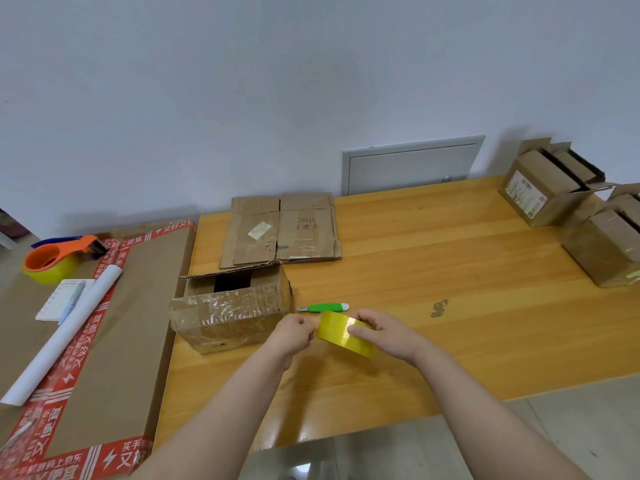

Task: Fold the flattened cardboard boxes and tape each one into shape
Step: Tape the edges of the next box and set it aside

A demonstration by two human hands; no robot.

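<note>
A yellow tape roll (341, 332) is held just above the wooden table (450, 271). My right hand (384, 332) grips the roll from the right. My left hand (294, 332) pinches the tape's free end at the roll's left edge. Left of my hands stands a folded cardboard box (232, 310), its near face covered with shiny tape and its top flaps partly open. A stack of flattened cardboard boxes (282, 228) lies behind it at the back of the table.
A green utility knife (325, 308) lies just beyond my hands. Two folded boxes (547, 188) (609, 244) sit at the far right. On a large box (114, 323) to the left rest an orange tape dispenser (57, 259), a white paper roll (65, 332) and a notepad with pen (64, 299).
</note>
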